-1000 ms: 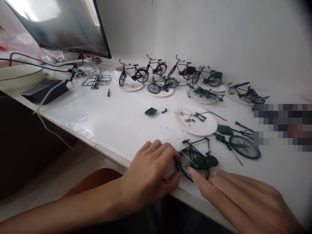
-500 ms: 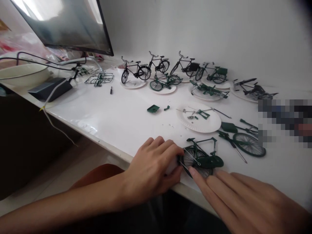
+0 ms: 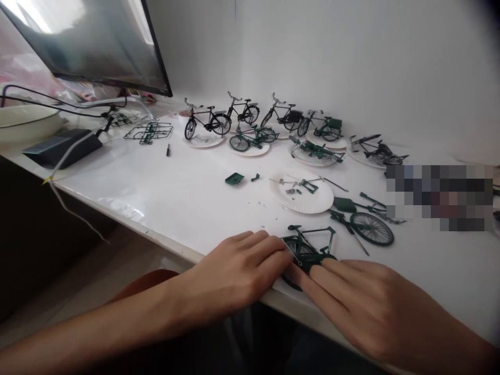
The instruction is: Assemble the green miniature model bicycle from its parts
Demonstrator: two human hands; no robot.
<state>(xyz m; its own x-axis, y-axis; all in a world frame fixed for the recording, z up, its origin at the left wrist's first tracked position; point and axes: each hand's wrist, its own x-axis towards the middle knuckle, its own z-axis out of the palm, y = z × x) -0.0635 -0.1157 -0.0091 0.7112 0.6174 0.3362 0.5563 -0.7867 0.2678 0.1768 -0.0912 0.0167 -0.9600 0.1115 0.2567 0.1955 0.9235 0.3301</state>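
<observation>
A green model bicycle frame with a spoked rear wheel lies at the table's front edge, under and between my hands. My left hand is closed at the wheel's left side, its fingertips at a thin silvery wire piece that lies across the wheel. From the right, my right hand reaches over the lower part of the wheel, fingers bent and pressed together, index fingertip close to my left fingers. Whatever small part is between my fingertips is hidden.
A paper plate with small parts lies behind the bicycle. Right of it are a loose wheel and a screwdriver. Finished-looking bicycles stand at the back. A green tray, sprues and a monitor are farther left.
The view has shifted to the right. My right hand has moved in closer to my left hand and now covers more of the wheel and the green chain cover.
</observation>
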